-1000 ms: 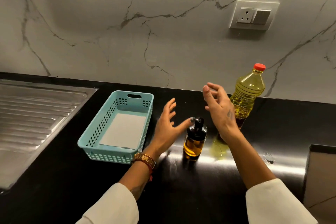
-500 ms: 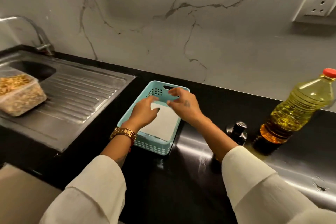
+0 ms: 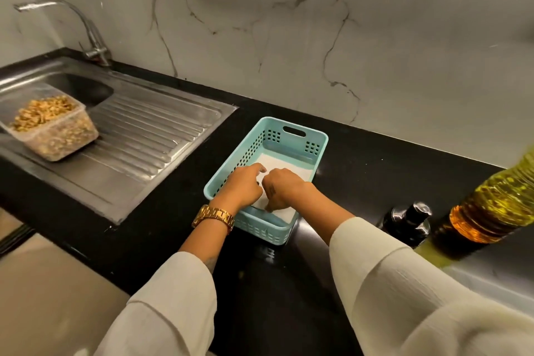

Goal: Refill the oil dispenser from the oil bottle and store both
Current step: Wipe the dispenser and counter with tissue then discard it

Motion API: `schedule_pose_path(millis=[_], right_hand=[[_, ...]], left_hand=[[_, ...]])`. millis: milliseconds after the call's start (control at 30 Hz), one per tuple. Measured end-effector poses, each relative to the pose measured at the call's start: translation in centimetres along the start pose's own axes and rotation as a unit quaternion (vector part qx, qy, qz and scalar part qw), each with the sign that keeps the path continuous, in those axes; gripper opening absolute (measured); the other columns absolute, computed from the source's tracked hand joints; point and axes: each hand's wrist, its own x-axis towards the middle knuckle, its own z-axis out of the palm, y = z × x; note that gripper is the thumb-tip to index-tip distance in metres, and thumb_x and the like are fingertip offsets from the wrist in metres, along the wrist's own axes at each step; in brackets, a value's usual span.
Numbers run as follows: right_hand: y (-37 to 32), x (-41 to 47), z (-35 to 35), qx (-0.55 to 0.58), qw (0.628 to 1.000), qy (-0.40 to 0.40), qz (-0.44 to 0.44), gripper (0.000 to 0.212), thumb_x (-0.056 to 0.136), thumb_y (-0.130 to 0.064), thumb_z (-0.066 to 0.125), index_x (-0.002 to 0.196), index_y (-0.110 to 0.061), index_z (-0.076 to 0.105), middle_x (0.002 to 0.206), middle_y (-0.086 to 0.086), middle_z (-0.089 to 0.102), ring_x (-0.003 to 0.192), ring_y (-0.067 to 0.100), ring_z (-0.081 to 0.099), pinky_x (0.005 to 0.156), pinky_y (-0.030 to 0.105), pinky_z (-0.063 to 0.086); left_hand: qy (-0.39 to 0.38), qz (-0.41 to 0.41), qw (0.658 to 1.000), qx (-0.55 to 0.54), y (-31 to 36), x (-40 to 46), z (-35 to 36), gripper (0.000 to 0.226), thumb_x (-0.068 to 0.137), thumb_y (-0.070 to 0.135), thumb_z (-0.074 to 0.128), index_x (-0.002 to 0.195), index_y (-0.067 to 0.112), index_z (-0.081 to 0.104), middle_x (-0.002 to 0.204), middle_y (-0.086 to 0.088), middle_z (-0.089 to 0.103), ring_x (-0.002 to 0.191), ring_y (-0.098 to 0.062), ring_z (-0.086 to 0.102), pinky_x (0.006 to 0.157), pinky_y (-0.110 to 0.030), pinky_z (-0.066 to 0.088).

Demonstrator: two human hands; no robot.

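Both hands in basket [image 3: 316,140]: left hand [image 3: 241,189] and right hand [image 3: 281,189] pressing paper liner [image 3: 284,166] flat, fingers curled, grip unclear. Dispenser [image 3: 409,222] and bottle [image 3: 494,205] standing rightward, unstored. Next, probably: reach for the dispenser.

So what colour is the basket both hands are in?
Light teal basket, white sheet lining it; head view.

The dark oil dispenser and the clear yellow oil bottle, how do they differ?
The dark glass oil dispenser with a black top is shorter and hides its contents; the clear plastic oil bottle of yellow oil is taller, wider and see-through, its top cut off by the frame. The bottle's outline is blurred; the dispenser's is sharper. Both stand on the black counter, untouched.
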Motion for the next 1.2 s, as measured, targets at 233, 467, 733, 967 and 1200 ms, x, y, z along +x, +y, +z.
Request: schedule_pose_path(millis=[233, 467, 733, 967, 1200], right_hand=[[0.2, 0.2, 0.4, 0.002, 1.000, 0.030, -0.001, 0.024, 0.085, -0.012, 0.058, 0.107, -0.006, 0.063, 0.110, 0.016, 0.062, 0.098, 0.032, 0.059, 0.076, 0.031, 0.044], [2.4, -0.9, -1.5, 0.183, 0.966, 0.178, 0.034, 0.018, 0.084, -0.022, 0.059, 0.093, -0.007, 0.062, 0.100, 0.015, 0.065, 0.091, 0.032, 0.060, 0.074, 0.034, 0.048], [3.4, -5.7, -3.5, 0.549, 0.781, 0.297, 0.021, 0.006, 0.087, -0.010, 0.058, 0.086, -0.006, 0.053, 0.080, 0.004, 0.059, 0.070, 0.012, 0.059, 0.055, 0.018, 0.051], [4.0, -11.2, -3.6, 0.715, 0.630, 0.302, -0.013, 0.005, 0.087, -0.006, 0.059, 0.086, -0.007, 0.054, 0.079, 0.005, 0.065, 0.072, 0.014, 0.065, 0.067, 0.030, 0.056], [5.6, -16.2, -2.7, 0.722, 0.592, 0.359, 0.008, 0.019, 0.082, -0.004, 0.063, 0.097, -0.013, 0.057, 0.090, 0.007, 0.071, 0.083, 0.019, 0.070, 0.070, 0.028, 0.058]], left_hand=[[0.037, 0.005, 0.999, -0.028, 0.0, 0.0, -0.1, 0.048, 0.090, -0.001, 0.049, 0.133, 0.017, 0.046, 0.137, -0.007, 0.049, 0.123, -0.022, 0.046, 0.104, -0.038, 0.037], [0.258, 0.079, 0.953, -0.135, -0.3, -0.8, -0.4, 0.041, 0.090, 0.004, 0.051, 0.131, 0.013, 0.049, 0.137, -0.010, 0.047, 0.124, -0.023, 0.047, 0.096, -0.022, 0.038], [0.310, 0.092, 0.893, -0.313, 2.0, -2.3, -1.4, 0.038, 0.086, 0.018, 0.063, 0.122, 0.018, 0.052, 0.131, -0.006, 0.050, 0.113, -0.010, 0.050, 0.085, -0.024, 0.053], [0.191, 0.159, 0.895, -0.370, 7.9, -5.5, -1.7, 0.035, 0.076, 0.039, 0.065, 0.107, 0.024, 0.060, 0.107, 0.006, 0.065, 0.095, -0.004, 0.062, 0.069, -0.015, 0.054], [0.115, 0.180, 0.880, -0.425, 12.1, -7.1, -0.1, 0.022, 0.075, 0.033, 0.068, 0.095, 0.025, 0.068, 0.094, 0.003, 0.072, 0.087, -0.015, 0.068, 0.075, -0.025, 0.056]])
